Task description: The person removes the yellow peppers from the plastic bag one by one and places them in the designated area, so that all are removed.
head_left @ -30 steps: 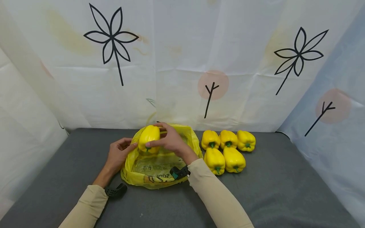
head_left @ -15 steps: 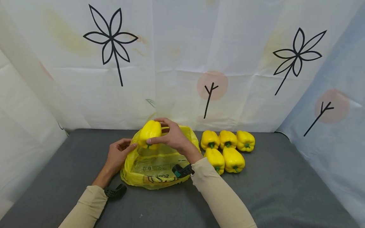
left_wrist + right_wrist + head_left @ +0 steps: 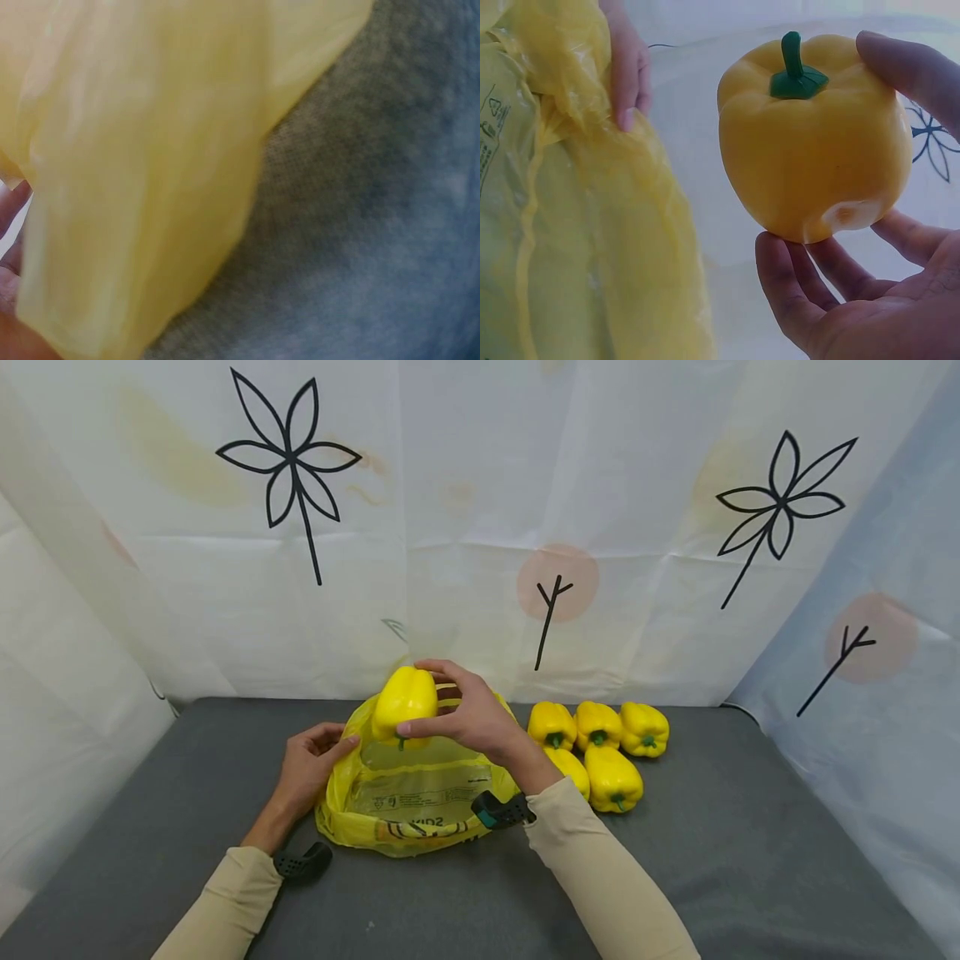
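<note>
My right hand (image 3: 480,718) grips a yellow bell pepper (image 3: 405,703) between thumb and fingers, held up over the far left of the bag's mouth. In the right wrist view the pepper (image 3: 810,150) shows its green stem and a pale patch low on its side. A yellow plastic bag (image 3: 348,827) lies with its mouth spread wide; printing shows on its inner wall. On the bag's left rim, my left hand (image 3: 303,772) pinches the plastic with thumb and fingers. Close in the left wrist view, the bag (image 3: 150,165) hides most of that hand.
Several more yellow bell peppers (image 3: 613,777) lie in two rows to the right of the bag, one partly behind my right forearm. A grey cloth (image 3: 750,843) covers the table. White fabric (image 3: 465,485) with plant drawings hangs behind the table's far edge.
My right hand has lifted the bell pepper up out of the bag's mouth and slightly to the right. My left hand stays on the bag's rim.
</note>
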{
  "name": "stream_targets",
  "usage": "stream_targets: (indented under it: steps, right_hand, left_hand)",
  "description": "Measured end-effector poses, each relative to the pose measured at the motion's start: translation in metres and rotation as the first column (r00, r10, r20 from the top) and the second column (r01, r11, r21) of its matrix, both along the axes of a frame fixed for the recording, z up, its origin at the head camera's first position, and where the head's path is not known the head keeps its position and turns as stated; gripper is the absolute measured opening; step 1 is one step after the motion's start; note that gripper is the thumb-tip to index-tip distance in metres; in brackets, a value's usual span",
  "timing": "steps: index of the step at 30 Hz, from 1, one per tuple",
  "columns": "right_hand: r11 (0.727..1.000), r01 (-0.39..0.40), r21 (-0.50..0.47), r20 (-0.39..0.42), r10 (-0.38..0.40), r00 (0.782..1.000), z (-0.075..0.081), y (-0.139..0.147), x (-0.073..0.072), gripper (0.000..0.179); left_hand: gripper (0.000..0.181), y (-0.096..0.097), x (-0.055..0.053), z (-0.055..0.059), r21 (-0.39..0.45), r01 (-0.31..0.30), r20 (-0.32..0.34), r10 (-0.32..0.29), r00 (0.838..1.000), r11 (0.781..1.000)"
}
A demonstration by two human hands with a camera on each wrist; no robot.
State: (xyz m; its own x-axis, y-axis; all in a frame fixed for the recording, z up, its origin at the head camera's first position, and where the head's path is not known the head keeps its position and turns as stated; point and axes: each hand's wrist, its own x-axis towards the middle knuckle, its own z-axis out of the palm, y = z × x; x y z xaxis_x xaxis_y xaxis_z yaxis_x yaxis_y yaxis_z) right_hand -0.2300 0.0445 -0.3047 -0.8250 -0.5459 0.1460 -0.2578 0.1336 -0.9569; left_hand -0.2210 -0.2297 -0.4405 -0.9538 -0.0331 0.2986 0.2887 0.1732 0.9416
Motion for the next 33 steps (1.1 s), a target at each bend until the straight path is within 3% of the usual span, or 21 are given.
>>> stream_targets:
  steps: [17,33]
  right_hand:
    - [1.0,-0.017,0.014,-0.06,0.018,0.998,0.018,0.029,0.017,0.078]
    - [1.0,-0.005,0.012,-0.085,0.006,0.996,0.017,0.058,0.02,0.079]
  left_hand:
    - [0.032,0.0,0.0,0.001,0.003,0.0,0.012,0.0,1.0,1.0]
    - [0.033,0.0,0.0,0.002,0.017,0.006,0.024,-0.006,1.0,1.0]
